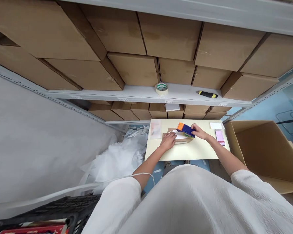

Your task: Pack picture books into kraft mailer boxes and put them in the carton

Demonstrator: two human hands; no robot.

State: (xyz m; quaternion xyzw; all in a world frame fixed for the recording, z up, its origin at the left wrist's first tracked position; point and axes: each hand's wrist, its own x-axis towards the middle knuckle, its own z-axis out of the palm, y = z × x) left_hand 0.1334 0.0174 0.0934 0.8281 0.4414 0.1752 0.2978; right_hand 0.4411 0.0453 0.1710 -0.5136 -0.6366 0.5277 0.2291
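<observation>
Right hand (197, 130) pinches tilted blue-orange box (185, 129) over carton (190, 140); left hand (169, 140) at carton, grip unclear; apparently loading; next calls for level lowering

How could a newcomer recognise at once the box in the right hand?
Below the grey shelf stands a cream table. On it is a small brown carton; there the right hand holds the box. Its dark blue body and orange end set it apart from the brown carton.
</observation>
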